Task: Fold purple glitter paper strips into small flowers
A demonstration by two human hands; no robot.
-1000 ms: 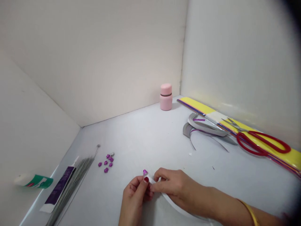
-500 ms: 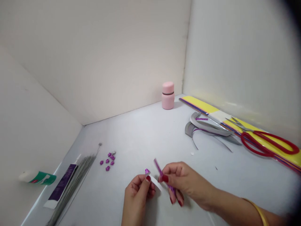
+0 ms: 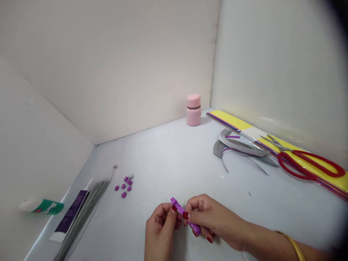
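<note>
A shiny purple paper strip runs between my two hands at the front of the table, its upper end folded over. My left hand pinches it near that folded end with thumb and fingers. Further along, my right hand grips the same strip between thumb and forefinger, and its lower end shows by the curled fingers. To the left of my hands lie several small purple folded stars, with a silvery piece beside them.
At left lie a bundle of grey wires, a purple-and-white tube and a green-and-white tube. A pink flask stands at the back. Red-handled scissors, yellow packaged sheets and curled grey strips are at right.
The strip has turned from its white side to purple in my left hand. My right hand has come closer to the left, and the separate raised purple end is no longer visible.
</note>
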